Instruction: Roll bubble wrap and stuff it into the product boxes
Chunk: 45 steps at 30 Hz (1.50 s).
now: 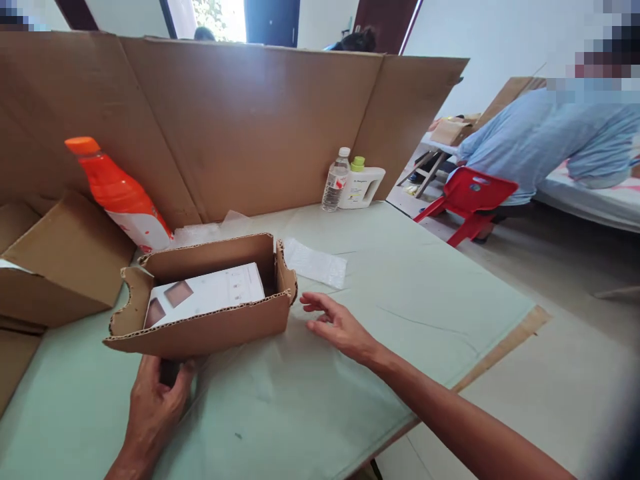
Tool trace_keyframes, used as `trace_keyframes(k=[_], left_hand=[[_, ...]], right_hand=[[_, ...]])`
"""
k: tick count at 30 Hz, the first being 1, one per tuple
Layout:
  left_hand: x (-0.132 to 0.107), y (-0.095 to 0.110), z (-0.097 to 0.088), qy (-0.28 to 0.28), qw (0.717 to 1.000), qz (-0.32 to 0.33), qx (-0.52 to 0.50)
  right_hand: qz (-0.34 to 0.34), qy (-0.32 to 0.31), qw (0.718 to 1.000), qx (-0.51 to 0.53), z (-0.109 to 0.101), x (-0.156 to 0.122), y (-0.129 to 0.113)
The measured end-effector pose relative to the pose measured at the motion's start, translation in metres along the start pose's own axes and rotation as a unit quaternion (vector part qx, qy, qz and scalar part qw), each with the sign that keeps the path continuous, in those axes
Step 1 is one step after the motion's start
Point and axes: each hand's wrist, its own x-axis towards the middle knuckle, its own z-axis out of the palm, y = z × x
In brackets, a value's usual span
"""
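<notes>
An open cardboard box [210, 330] lies on the pale green table [350, 373]. Inside it rests a flat white box [205, 293] with two small brown squares printed on it. My left hand [155, 400] grips the box's near wall from below, with the fingers curled under its edge. My right hand [335, 323] rests just right of the box, fingers spread and holding nothing, its fingertips close to the box's right corner.
An orange bottle [117, 193] leans at the left beside a closed cardboard box [60, 267]. A white paper slip [315, 263], a clear water bottle [335, 180] and a white jug [363, 187] stand before the cardboard screen [250, 127]. A person in blue sits on a red chair [470, 200].
</notes>
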Motion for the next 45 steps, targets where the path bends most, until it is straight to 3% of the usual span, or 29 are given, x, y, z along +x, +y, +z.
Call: trace_keyframes(k=[5, 8, 11, 14, 17, 20, 23, 26, 29, 34, 39, 42, 45], left_hand=[[0.002, 0.002, -0.008, 0.026, 0.998, 0.026, 0.053], [0.008, -0.003, -0.013, 0.015, 0.999, -0.02, 0.021], [0.015, -0.009, -0.017, 0.028, 0.996, -0.081, -0.016], [0.019, -0.012, -0.018, 0.032, 0.992, -0.111, -0.041], [0.02, -0.011, -0.017, 0.048, 0.991, -0.111, -0.05], [0.021, -0.01, -0.015, 0.059, 0.99, -0.115, -0.047], [0.022, -0.01, -0.014, 0.059, 0.989, -0.123, -0.05], [0.023, -0.012, -0.014, 0.054, 0.989, -0.129, -0.053], [0.023, -0.012, -0.015, 0.053, 0.991, -0.115, -0.049], [0.022, -0.01, -0.014, 0.055, 0.99, -0.113, -0.065], [0.022, -0.016, -0.014, 0.053, 0.99, -0.108, -0.067], [0.021, -0.021, -0.014, 0.045, 0.991, -0.097, -0.08], [0.021, -0.025, -0.013, 0.049, 0.991, -0.096, -0.079]], right_hand=[[-0.038, -0.05, 0.998, -0.01, 0.04, 0.006, 0.005], [-0.07, -0.062, 0.996, -0.003, 0.055, -0.011, 0.003], [-0.109, -0.107, 0.988, -0.034, 0.055, -0.023, 0.004], [-0.148, -0.078, 0.982, -0.09, 0.035, -0.009, 0.012], [-0.154, 0.065, 0.965, -0.203, -0.007, 0.032, 0.026], [-0.058, 0.199, 0.927, -0.312, -0.053, 0.078, 0.037], [-0.012, 0.239, 0.915, -0.324, -0.081, 0.108, 0.044], [-0.003, 0.251, 0.918, -0.307, -0.089, 0.117, 0.048], [-0.014, 0.272, 0.924, -0.268, -0.089, 0.105, 0.049], [-0.026, 0.296, 0.934, -0.2, -0.098, 0.056, 0.043], [0.014, 0.268, 0.955, -0.122, -0.104, 0.008, 0.045], [0.043, 0.254, 0.956, -0.138, -0.105, -0.006, 0.046], [0.026, 0.267, 0.948, -0.171, -0.101, -0.012, 0.039]])
